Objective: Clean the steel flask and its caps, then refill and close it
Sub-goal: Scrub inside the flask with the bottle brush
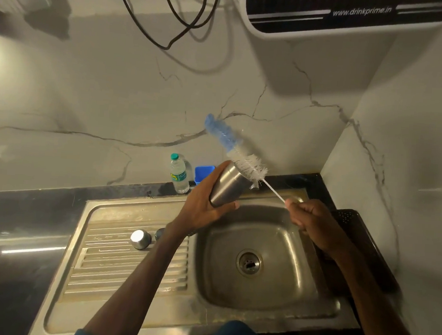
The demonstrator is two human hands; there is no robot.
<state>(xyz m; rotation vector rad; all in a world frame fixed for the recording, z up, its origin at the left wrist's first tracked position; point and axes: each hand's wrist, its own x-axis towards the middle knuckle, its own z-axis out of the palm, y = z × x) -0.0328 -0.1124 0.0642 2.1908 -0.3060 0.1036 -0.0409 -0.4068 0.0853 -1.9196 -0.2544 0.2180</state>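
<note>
Since the flask [226, 186] is bare, smooth steel, it will likely feel rigid and fairly light while empty, but slippery if wet. The safest hold is a full wrap around the middle of the body, away from the open mouth. That is roughly how it is held now, above the back edge of the sink [285, 276] and tilted, with the left hand [201, 213] curled around its lower body, fingers [211, 182] behind and thumb across the front. The right hand [313, 221], above the sink's right side, pinches the thin wire handle of the bottle brush [241, 155]. The brush's bristles lie across the flask's upper end and stick out beyond it toward the wall, not inside it. Two caps sit on the sink's ribbed drainboard, left of the basin: a steel cap [140, 239] and a smaller dark cap [160, 233].
</note>
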